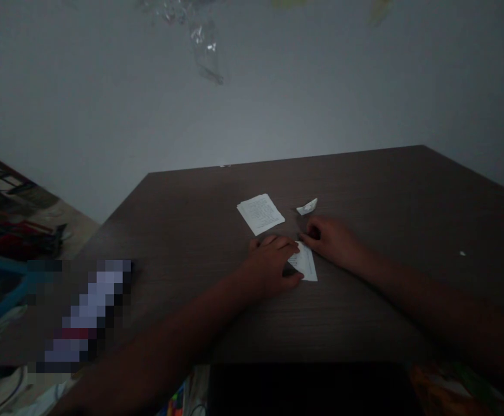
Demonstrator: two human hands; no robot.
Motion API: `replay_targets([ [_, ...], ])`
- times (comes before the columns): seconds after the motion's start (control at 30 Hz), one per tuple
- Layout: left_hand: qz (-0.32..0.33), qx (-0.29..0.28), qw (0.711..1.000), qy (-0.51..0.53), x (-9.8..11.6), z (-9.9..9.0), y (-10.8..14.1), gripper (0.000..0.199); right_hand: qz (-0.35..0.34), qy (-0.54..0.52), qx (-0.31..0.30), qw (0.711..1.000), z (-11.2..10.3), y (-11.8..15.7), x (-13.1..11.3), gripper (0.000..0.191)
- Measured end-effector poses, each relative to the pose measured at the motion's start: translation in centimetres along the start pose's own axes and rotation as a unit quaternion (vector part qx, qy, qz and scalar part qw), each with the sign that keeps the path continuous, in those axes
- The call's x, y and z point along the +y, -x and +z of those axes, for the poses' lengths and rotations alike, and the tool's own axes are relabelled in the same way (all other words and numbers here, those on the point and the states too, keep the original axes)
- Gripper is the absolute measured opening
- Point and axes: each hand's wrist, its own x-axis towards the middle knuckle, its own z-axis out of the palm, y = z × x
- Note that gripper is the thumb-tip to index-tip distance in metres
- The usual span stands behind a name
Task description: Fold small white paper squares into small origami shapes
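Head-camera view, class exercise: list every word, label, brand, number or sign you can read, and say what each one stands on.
None can be read: the square paper sheet carries rows of small print, too small and blurred to read, and the paper piece under the left hand shows faint marks, also unreadable.

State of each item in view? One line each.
Left hand: resting on the paper piece, fingers curved over it
Right hand: fingertips at the paper piece's top end
Paper piece: flat on the desk, partly under the left hand
Printed paper square: lying flat, untouched
Paper scrap: crumpled, untouched
Wood-grain desk: dark, bearing the papers
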Motion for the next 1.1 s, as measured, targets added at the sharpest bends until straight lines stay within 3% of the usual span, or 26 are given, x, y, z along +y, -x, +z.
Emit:
replay_targets([
  [0.17,0.011,0.011,1.0,0.009,-0.2,0.4,-0.2,0.059,-0.066,-0.002,-0.018,0.998,0.2,0.8,0.4,0.007],
  [0.6,0.003,0.021,1.0,0.01,-0.2,0.4,-0.1,0.07,-0.049,0.036,-0.026,0.998,1.0,1.7,-0.9,0.014],
  [0.9,-0.044,0.036,0.998,0.004,-0.6,-0.1,0.0,0.05,-0.076,0.003,0.0,0.997,1.7,1.5,-0.4,0.022],
  [1.0,-0.045,0.042,0.998,0.01,-0.9,0.0,0.1,0.045,-0.059,-0.041,0.018,0.997,1.2,1.4,-0.3,0.016],
  [1.1,-0.046,0.044,0.998,0.015,-1.1,0.0,0.2,0.044,0.0,-0.112,0.024,0.993,0.1,1.4,-0.7,0.018],
])
